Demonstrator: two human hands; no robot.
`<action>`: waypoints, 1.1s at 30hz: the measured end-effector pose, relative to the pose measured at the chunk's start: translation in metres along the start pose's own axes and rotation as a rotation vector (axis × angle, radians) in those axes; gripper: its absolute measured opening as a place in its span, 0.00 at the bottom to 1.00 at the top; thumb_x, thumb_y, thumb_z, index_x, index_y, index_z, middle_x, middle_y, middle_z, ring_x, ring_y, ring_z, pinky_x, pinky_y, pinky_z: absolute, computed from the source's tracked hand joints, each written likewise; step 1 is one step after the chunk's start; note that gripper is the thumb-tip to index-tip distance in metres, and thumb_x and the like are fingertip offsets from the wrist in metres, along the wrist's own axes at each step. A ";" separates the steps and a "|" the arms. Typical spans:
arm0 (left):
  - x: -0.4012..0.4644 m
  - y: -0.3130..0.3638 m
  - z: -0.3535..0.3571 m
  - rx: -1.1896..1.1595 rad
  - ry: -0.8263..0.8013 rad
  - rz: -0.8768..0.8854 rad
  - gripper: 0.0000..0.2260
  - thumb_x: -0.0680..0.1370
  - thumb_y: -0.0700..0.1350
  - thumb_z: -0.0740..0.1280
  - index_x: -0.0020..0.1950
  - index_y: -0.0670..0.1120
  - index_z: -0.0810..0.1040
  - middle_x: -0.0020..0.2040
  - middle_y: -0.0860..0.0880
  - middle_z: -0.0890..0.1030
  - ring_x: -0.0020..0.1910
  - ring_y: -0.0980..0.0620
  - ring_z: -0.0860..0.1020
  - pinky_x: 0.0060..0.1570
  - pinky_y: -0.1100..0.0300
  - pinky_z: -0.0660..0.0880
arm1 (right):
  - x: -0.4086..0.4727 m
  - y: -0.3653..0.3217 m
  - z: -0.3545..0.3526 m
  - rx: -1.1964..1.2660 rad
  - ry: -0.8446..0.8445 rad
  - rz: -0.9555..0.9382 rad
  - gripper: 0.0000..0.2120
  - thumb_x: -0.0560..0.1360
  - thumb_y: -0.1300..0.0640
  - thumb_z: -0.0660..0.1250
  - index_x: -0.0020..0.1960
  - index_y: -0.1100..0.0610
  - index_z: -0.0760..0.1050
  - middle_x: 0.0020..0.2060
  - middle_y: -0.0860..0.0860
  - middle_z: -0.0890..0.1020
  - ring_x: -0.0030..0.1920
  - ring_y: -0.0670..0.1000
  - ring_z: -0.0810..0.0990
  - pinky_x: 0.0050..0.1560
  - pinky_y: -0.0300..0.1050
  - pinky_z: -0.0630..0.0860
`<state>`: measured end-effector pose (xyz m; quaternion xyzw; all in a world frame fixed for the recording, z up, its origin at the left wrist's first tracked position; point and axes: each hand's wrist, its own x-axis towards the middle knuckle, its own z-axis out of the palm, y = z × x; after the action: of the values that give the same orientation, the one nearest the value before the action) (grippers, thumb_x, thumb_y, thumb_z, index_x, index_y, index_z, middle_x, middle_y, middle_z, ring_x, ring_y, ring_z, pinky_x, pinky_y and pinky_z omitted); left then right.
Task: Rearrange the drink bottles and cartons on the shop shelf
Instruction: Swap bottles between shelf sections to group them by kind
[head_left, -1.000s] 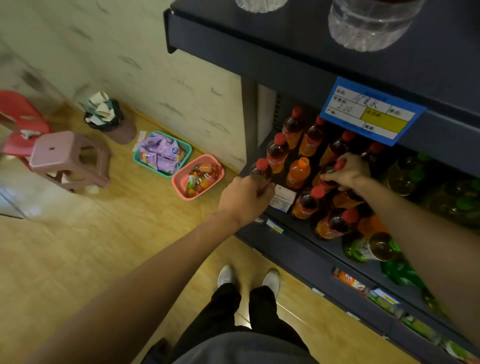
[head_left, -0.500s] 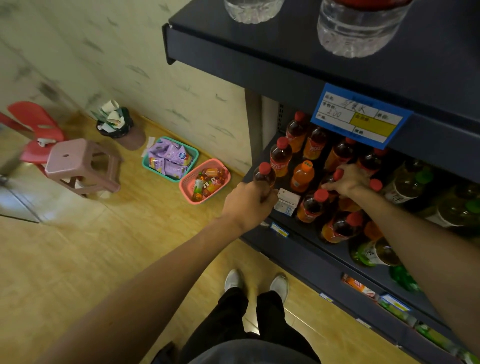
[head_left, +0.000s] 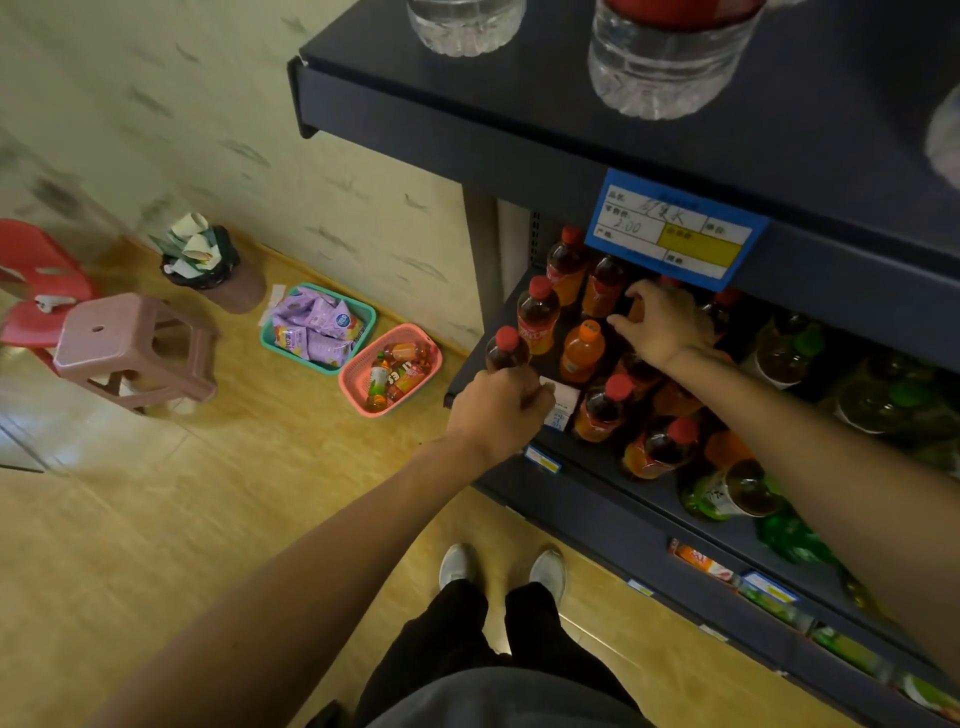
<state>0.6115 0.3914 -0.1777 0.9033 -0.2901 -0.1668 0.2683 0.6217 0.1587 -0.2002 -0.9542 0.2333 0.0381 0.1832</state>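
Left hand (head_left: 501, 410) is wrapped around the body of a red-capped plastic bottle of dark tea (head_left: 506, 351), upright at the front left corner of the dark blue metal shelf (head_left: 587, 501). Fingers curled round it, grip looks firm.

Right hand (head_left: 667, 327) is deeper in, behind and right of that bottle, just under the blue-and-yellow price card (head_left: 675, 228). Its fingers are curled, thumb and forefinger closing toward a bottle in the back rows; whether they actually pinch anything I cannot tell, the hand hides the contact.

Key relation: the orange-capped bottle of orange drink (head_left: 582, 351) stands upright between the two hands, right of the held tea bottle and just left of the right hand's thumb. Long axes are all vertical, so any move is a lift or a slide along the shelf. Right hand is nearer to it.

More red-capped bottles sit right of the held one; green-capped bottles (head_left: 784, 353) further right still.

Judgement: mid-sort, left hand steadying the corner bottle while the right regroups the back rows.
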 end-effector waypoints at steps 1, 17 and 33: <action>0.002 0.002 -0.001 -0.008 0.004 0.013 0.17 0.81 0.51 0.59 0.32 0.54 0.64 0.29 0.55 0.69 0.27 0.57 0.70 0.29 0.63 0.63 | 0.000 -0.005 -0.001 0.025 0.001 -0.030 0.22 0.76 0.48 0.66 0.67 0.56 0.69 0.61 0.55 0.75 0.61 0.56 0.74 0.53 0.48 0.71; -0.016 -0.033 -0.028 -0.058 0.182 -0.025 0.19 0.80 0.47 0.63 0.30 0.54 0.62 0.26 0.56 0.67 0.25 0.58 0.68 0.28 0.59 0.66 | 0.035 -0.010 0.070 -0.265 -0.209 -0.127 0.22 0.73 0.50 0.69 0.65 0.51 0.70 0.57 0.57 0.77 0.54 0.59 0.78 0.52 0.55 0.77; -0.023 -0.037 -0.028 -0.044 0.180 -0.067 0.19 0.79 0.48 0.63 0.30 0.55 0.61 0.26 0.56 0.67 0.26 0.59 0.68 0.28 0.61 0.65 | 0.057 -0.004 0.095 -0.299 -0.177 -0.112 0.22 0.74 0.62 0.63 0.66 0.53 0.66 0.59 0.60 0.74 0.56 0.62 0.76 0.53 0.54 0.76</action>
<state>0.6225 0.4413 -0.1735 0.9177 -0.2309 -0.1001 0.3075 0.6751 0.1723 -0.2959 -0.9752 0.1544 0.1461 0.0611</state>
